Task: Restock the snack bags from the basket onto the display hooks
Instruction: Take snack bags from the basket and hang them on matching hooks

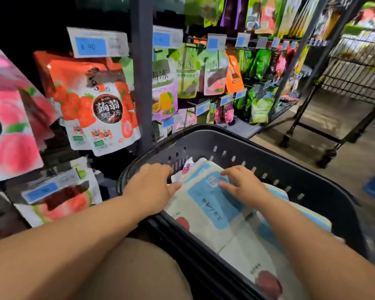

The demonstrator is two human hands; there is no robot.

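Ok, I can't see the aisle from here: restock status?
Left hand at the top bag edge, right hand resting on it. Bag lies in the basket. Nothing in the way.

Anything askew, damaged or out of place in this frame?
Minor: the hanging strawberry jelly bags tilt and fan apart instead of lying square, and a crumpled pink-and-white wrapper sticks up at the far end of the basket.
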